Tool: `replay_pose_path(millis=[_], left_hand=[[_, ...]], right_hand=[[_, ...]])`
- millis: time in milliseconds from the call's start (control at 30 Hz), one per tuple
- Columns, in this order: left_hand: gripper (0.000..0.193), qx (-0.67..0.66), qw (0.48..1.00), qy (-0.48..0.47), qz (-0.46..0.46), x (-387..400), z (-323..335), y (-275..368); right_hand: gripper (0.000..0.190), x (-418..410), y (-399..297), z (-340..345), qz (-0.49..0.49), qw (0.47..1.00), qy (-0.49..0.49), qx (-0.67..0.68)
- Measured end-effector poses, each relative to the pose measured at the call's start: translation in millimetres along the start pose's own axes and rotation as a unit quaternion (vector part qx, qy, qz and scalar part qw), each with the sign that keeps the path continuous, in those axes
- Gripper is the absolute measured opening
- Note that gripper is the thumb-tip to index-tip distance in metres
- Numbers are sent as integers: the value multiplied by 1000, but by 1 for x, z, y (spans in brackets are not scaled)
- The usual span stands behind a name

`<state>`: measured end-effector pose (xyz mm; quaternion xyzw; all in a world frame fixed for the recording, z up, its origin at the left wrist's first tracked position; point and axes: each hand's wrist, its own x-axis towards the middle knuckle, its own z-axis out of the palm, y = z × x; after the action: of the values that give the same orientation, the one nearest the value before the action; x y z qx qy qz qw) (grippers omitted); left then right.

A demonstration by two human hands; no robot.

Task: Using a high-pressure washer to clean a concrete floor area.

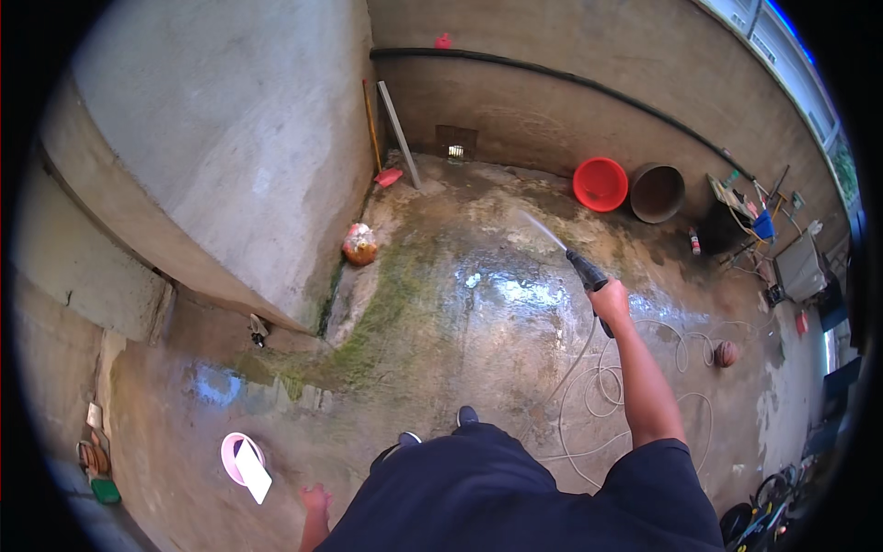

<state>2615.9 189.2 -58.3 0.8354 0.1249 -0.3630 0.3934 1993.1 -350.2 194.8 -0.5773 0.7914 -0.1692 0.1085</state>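
Observation:
My right hand is closed around the grip of a black pressure washer spray gun, held out to the right over the floor. A white jet of water leaves its nozzle towards the wet, partly mossy concrete floor. From the gun a thin pale hose runs down and lies in loops beside my arm. My left hand hangs low at my side with its fingers apart, holding nothing. Near it stands a pink basin with a flat white board across it.
A red basin and a dark metal tub lean against the far wall. A yellow-handled tool and a grey bar stand in the corner. Near the wall edge lies a filled bag; a ball rests right of the hose.

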Motion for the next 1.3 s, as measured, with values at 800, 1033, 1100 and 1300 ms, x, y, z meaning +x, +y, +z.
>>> replay_pose_path(millis=[800, 1033, 1100, 1300], left_hand=[[70, 23, 1000, 2, -7, -12, 11, 3], [68, 10, 1000, -7, -5, -12, 12, 5], [68, 14, 1000, -6, -10, -13, 12, 5], [67, 31, 999, -6, -3, -7, 11, 2]], right_hand=[[31, -7, 12, 5, -48, 997, 0, 56], [30, -13, -1, 5, -34, 997, -19, 68], [30, -19, -9, 3, -27, 998, -14, 63], [29, -20, -25, 4, -58, 994, -25, 88]])
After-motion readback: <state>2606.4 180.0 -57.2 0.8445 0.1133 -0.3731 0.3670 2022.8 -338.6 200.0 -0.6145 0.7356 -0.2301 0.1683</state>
